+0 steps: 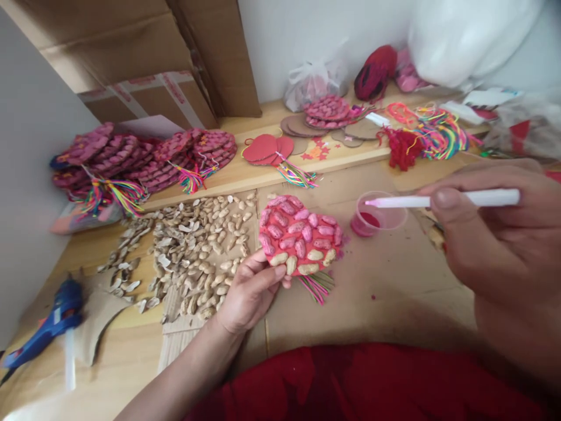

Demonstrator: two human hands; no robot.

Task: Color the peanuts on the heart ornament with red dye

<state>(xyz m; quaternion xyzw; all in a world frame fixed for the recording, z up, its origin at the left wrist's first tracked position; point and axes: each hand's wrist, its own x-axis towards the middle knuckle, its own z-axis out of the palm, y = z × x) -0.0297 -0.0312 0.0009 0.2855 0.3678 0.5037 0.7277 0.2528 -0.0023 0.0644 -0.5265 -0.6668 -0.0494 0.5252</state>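
My left hand (258,286) grips the lower left edge of a red heart-shaped piece (302,234) covered with peanuts. Most of its peanuts are pink; several along the bottom are still plain tan. A tassel (316,285) of pink and green cords hangs from its lower side. In my right hand (495,234), between thumb and fingers, lies a white paintbrush (473,199), held level with its pink tip pointing left. That tip appears over the rim of a small clear plastic cup (390,219) with dark pink liquid in it. Whether it touches the cup I cannot tell.
Loose peanuts and shells (205,251) spread over cardboard at left. A blue glue gun (52,321) lies at far left. Along the back ledge are stacked pink peanut pieces (109,155), red heart cutouts (267,149), colourful tassels (451,131) and red yarn (376,72).
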